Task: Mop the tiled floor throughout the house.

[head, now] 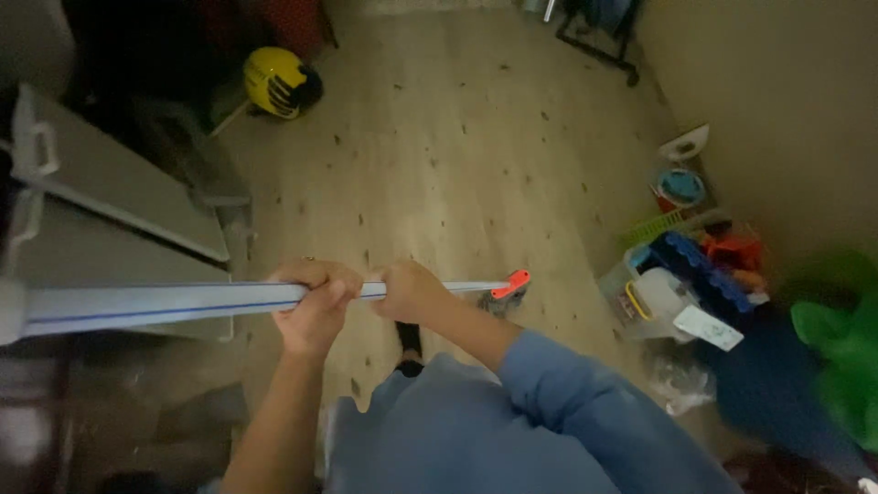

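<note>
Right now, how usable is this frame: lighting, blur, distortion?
Head view: dim, warm light; both hands, left hand and right hand, on the pale pole read clearly; green object at right edge is blurred; wide-angle bending at the borders.

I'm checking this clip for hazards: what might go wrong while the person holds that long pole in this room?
Both hands, left hand and right hand, grip the long pole close together, so its far ends may swing wide. The orange-tipped end might hit the basket of clutter. The dim light hides obstacles like the yellow helmet.
</note>
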